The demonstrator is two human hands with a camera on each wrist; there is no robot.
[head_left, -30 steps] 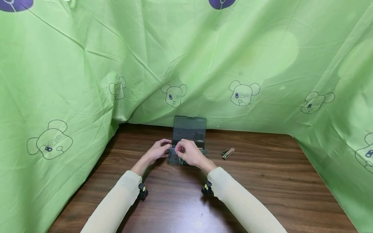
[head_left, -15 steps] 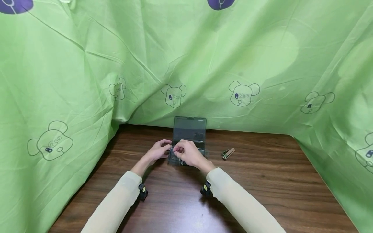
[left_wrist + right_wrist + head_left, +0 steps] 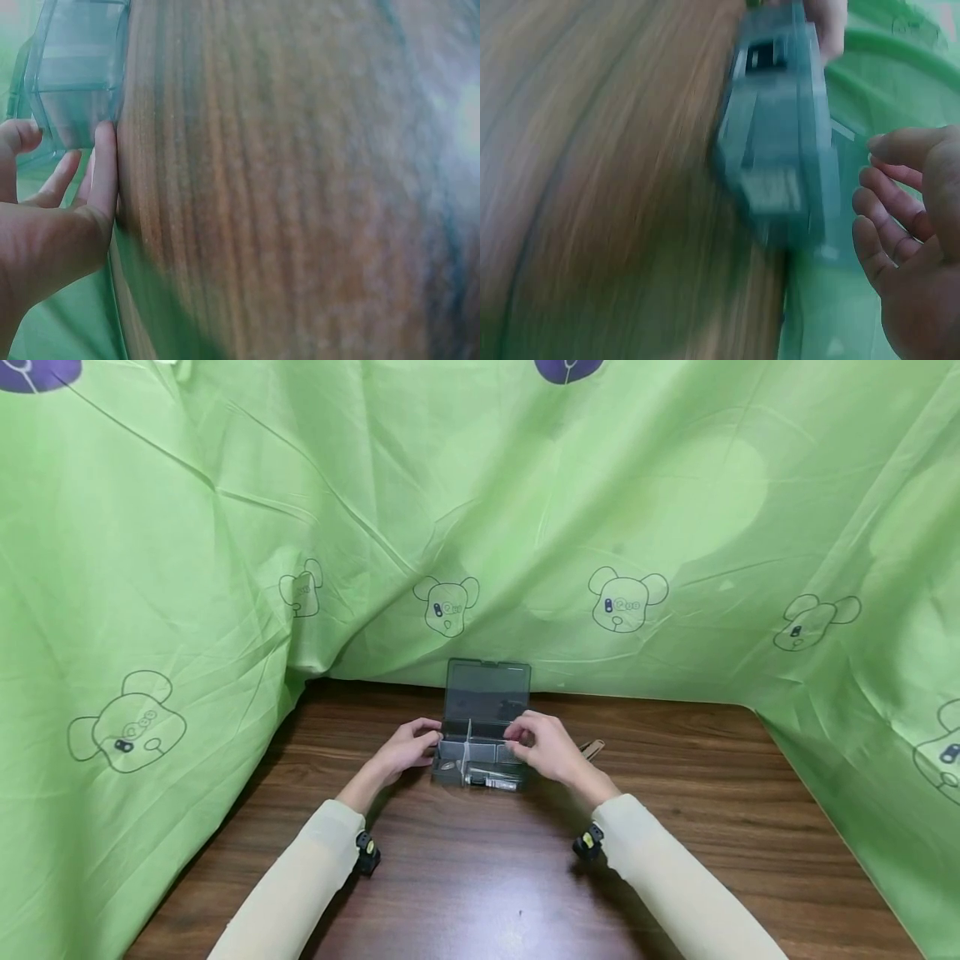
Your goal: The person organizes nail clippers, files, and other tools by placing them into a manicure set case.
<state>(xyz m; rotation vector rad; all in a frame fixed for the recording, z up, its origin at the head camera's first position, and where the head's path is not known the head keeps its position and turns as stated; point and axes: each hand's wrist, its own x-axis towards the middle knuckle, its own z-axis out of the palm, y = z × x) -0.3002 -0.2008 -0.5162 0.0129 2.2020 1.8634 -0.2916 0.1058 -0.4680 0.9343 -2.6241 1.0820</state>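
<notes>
A clear grey plastic compartment box (image 3: 448, 774) stands at the back of the table, its lid (image 3: 487, 692) raised. A thin divider (image 3: 468, 743) sticks up between its sections, and small items (image 3: 491, 782) lie in the front right one. My left hand (image 3: 407, 747) rests its fingertips against the box's left end; in the left wrist view, fairly straight fingers (image 3: 105, 161) touch the end wall. My right hand (image 3: 546, 746) hovers by the box's right rear part, fingers loosely bent; nothing shows between them in the right wrist view. Behind this hand a nail clipper (image 3: 594, 749) is partly hidden.
A brown wood-grain table (image 3: 712, 827) carries everything. Green printed cloth (image 3: 540, 610) hangs around the back and sides, close behind the lid. Small black cameras sit at both wrists.
My right hand has moved right, from above the box's left and middle sections to its right rear part, and its fingers have loosened. My left hand has stayed in place.
</notes>
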